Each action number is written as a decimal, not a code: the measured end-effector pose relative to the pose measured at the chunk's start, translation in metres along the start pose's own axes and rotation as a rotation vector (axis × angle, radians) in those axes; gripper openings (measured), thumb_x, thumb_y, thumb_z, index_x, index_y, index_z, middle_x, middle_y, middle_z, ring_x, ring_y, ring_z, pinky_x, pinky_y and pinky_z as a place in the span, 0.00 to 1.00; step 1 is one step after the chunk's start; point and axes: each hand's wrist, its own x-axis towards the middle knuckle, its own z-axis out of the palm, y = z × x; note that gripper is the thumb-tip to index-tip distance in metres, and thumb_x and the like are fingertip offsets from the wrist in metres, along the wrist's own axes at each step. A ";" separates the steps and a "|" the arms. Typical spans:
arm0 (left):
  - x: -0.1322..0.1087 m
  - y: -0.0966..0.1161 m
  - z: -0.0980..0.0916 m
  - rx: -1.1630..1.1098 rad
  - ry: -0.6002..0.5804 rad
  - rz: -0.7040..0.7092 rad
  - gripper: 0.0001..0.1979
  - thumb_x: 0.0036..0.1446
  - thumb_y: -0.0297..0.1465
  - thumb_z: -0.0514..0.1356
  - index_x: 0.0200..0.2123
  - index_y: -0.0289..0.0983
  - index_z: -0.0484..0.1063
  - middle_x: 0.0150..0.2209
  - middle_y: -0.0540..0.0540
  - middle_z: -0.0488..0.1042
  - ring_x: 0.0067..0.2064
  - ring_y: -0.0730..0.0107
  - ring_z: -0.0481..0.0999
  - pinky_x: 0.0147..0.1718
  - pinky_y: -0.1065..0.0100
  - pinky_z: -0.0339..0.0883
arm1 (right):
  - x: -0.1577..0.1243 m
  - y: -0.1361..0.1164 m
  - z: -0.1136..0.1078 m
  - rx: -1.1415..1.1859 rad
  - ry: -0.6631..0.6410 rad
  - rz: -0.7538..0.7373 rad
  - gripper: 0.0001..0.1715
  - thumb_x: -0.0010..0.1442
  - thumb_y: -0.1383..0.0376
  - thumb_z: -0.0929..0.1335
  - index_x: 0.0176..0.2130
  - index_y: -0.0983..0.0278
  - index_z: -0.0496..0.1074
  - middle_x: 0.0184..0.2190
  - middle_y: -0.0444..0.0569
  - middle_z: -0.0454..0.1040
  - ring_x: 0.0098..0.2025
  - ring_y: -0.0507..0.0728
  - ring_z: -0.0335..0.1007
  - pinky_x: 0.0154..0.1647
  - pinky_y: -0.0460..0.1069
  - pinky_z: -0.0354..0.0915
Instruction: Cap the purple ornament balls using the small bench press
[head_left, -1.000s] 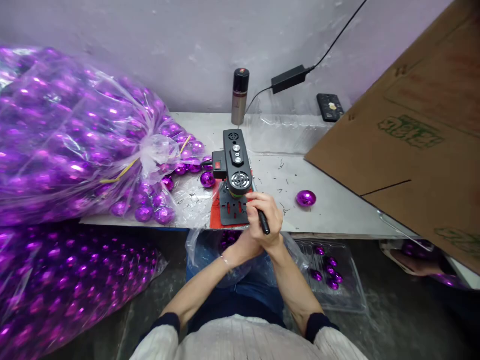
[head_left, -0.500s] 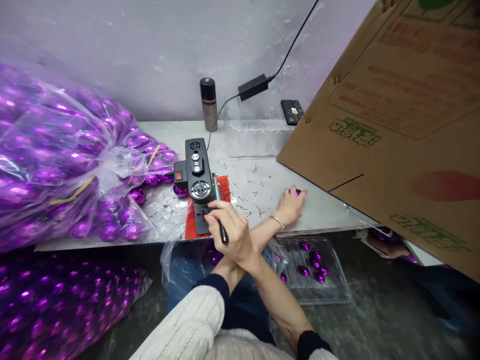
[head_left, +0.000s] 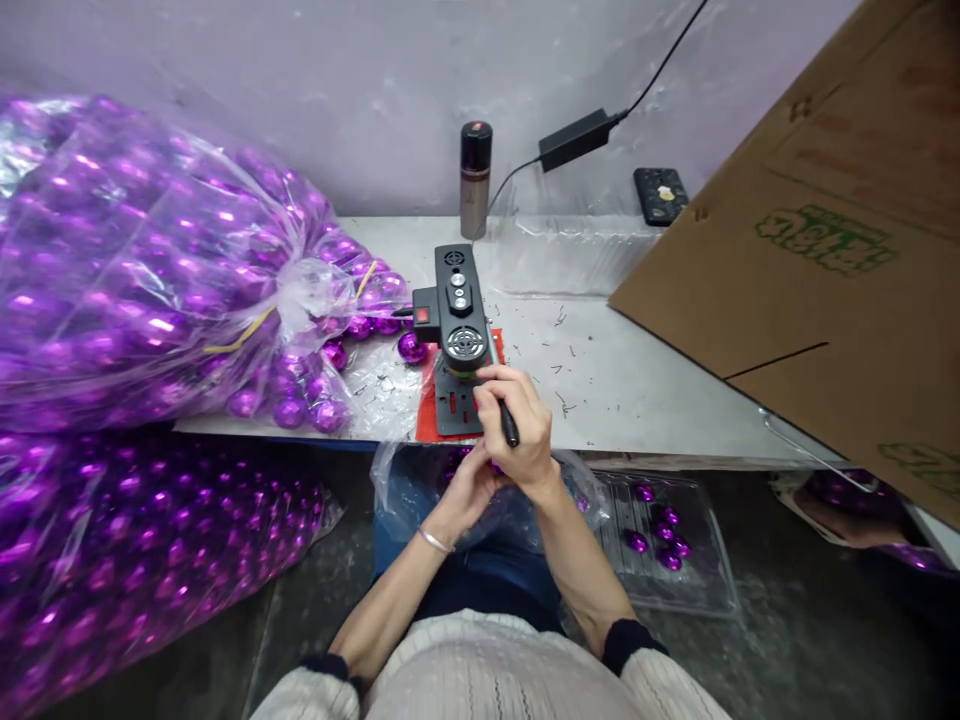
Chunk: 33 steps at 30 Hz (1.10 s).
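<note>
While the right hand (head_left: pixel 521 425) is shut tight round the black handle (head_left: pixel 510 428) of the little black machine (head_left: pixel 459 318), the left hand (head_left: pixel 466 490) sits just under it, by the front edge of the table (head_left: pixel 637 390), with its fingers curled up. A bit of purple shows by those fingers, but I cannot tell if that hand has hold of anything. The handle sticks out at the front right of the machine. The machine stands on a black plate (head_left: pixel 454 408), and the plate lies on a red mat (head_left: pixel 426 405) near the front edge of the table. Just left of the machine lies a loose purple ball (head_left: pixel 412 348). Next to it, a big clear bag (head_left: pixel 150 260) full of purple balls rests on the table, and a second bag (head_left: pixel 135 570) of them lies on the floor below. A smaller plastic bag (head_left: pixel 409 480) sits under the hands. To the right of it, on the floor, a clear tray (head_left: pixel 705 590) holds a few purple balls. At the back, by the wall, stand a spray can (head_left: pixel 475 180), a black power brick (head_left: pixel 576 140) with its cord, and a small flat black thing (head_left: pixel 660 195). A big cardboard box (head_left: pixel 825 270) leans over the right side of the table
</note>
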 end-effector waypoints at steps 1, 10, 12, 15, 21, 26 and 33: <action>-0.006 0.007 -0.010 -0.067 0.031 -0.037 0.19 0.56 0.46 0.66 0.42 0.36 0.78 0.38 0.43 0.81 0.39 0.61 0.81 0.37 0.61 0.80 | 0.000 0.001 0.000 0.005 0.010 -0.003 0.07 0.67 0.70 0.64 0.39 0.62 0.72 0.40 0.52 0.80 0.44 0.56 0.79 0.43 0.52 0.76; 0.009 0.051 -0.063 -0.172 0.260 0.111 0.17 0.55 0.43 0.67 0.43 0.39 0.75 0.39 0.47 0.81 0.36 0.69 0.82 0.31 0.71 0.74 | -0.005 0.003 0.000 -0.017 0.108 -0.098 0.06 0.66 0.67 0.66 0.44 0.60 0.72 0.40 0.52 0.80 0.43 0.59 0.80 0.41 0.55 0.77; 0.018 0.052 -0.064 -0.118 0.244 0.117 0.20 0.56 0.46 0.67 0.45 0.40 0.74 0.41 0.46 0.81 0.36 0.68 0.82 0.31 0.70 0.75 | -0.004 0.002 -0.002 -0.038 0.097 -0.115 0.07 0.67 0.68 0.65 0.43 0.60 0.72 0.38 0.51 0.80 0.41 0.58 0.80 0.40 0.55 0.77; 0.032 0.051 -0.061 -0.009 0.246 0.143 0.27 0.56 0.50 0.67 0.52 0.41 0.71 0.47 0.44 0.80 0.40 0.65 0.83 0.37 0.65 0.78 | -0.001 0.004 -0.005 -0.047 0.069 -0.131 0.07 0.67 0.68 0.65 0.41 0.60 0.72 0.36 0.50 0.80 0.40 0.58 0.80 0.39 0.54 0.77; 0.056 0.050 -0.053 0.404 0.313 0.404 0.33 0.48 0.44 0.74 0.54 0.39 0.70 0.52 0.41 0.79 0.53 0.58 0.80 0.55 0.57 0.73 | -0.004 0.009 -0.008 -0.020 0.024 -0.154 0.07 0.65 0.70 0.66 0.42 0.61 0.73 0.37 0.51 0.81 0.41 0.57 0.80 0.38 0.52 0.75; 0.068 0.045 -0.056 0.761 0.347 0.575 0.29 0.49 0.41 0.75 0.54 0.41 0.75 0.51 0.42 0.80 0.55 0.52 0.78 0.60 0.51 0.68 | -0.008 0.012 -0.007 -0.065 0.016 -0.169 0.07 0.66 0.69 0.65 0.42 0.60 0.73 0.37 0.50 0.81 0.40 0.57 0.80 0.39 0.52 0.76; 0.080 0.036 -0.071 0.789 0.226 0.616 0.31 0.52 0.43 0.73 0.57 0.40 0.73 0.54 0.41 0.79 0.56 0.53 0.78 0.58 0.53 0.70 | -0.009 0.012 -0.008 -0.035 0.008 -0.172 0.08 0.65 0.71 0.65 0.43 0.61 0.73 0.38 0.51 0.81 0.40 0.57 0.80 0.40 0.52 0.76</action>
